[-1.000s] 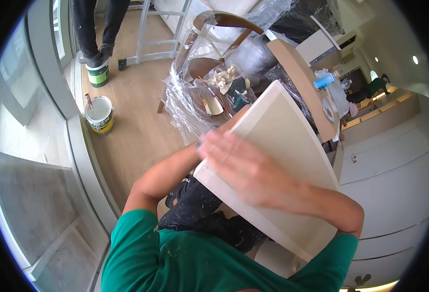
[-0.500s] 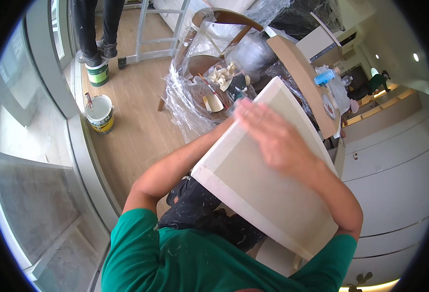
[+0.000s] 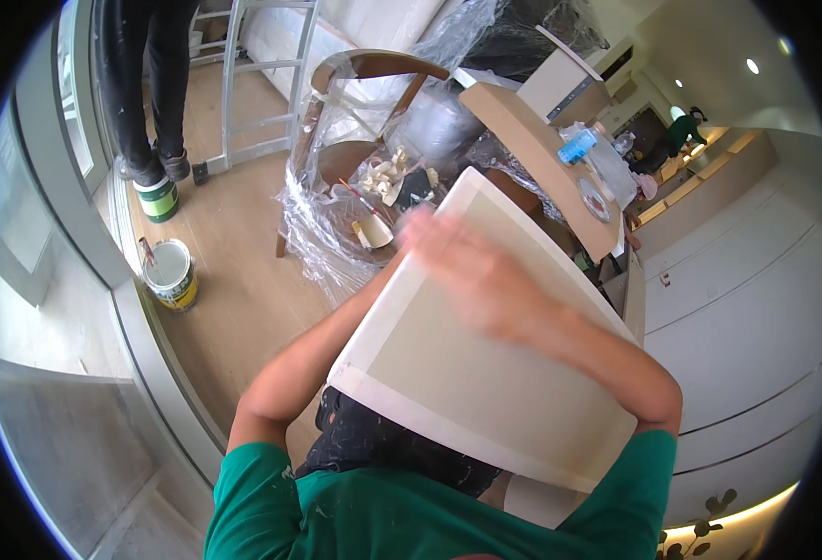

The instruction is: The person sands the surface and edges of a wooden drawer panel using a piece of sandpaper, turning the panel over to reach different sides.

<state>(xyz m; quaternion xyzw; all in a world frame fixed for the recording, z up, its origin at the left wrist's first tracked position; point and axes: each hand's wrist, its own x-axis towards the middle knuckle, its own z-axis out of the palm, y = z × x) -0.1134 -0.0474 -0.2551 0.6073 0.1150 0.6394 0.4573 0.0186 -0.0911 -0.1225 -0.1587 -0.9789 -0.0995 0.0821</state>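
Observation:
A large pale beige panel (image 3: 486, 373) with a lighter border stands tilted in front of my body, its lower edge over my dark, paint-spotted trousers (image 3: 388, 448). My right hand (image 3: 481, 285) lies across the panel's upper left part, with the fingertips at the border. Motion smears its fingers, and whether anything is under them cannot be made out. My left forearm (image 3: 322, 341) runs along the panel's left side and passes behind its edge. The panel and the right fingers hide my left hand.
Beyond the panel stands a plastic-wrapped wooden chair (image 3: 336, 154) holding a brush (image 3: 364, 201) and crumpled scraps. An open paint can (image 3: 168, 273) sits on the floor by the window. A person's feet (image 3: 154, 168) rest on a green-and-white can (image 3: 157, 201) near a ladder (image 3: 266, 65).
My view has shifted, so the panel and surroundings sit further left and lower. My right hand remains at the panel's upper left part, still blurred by motion.

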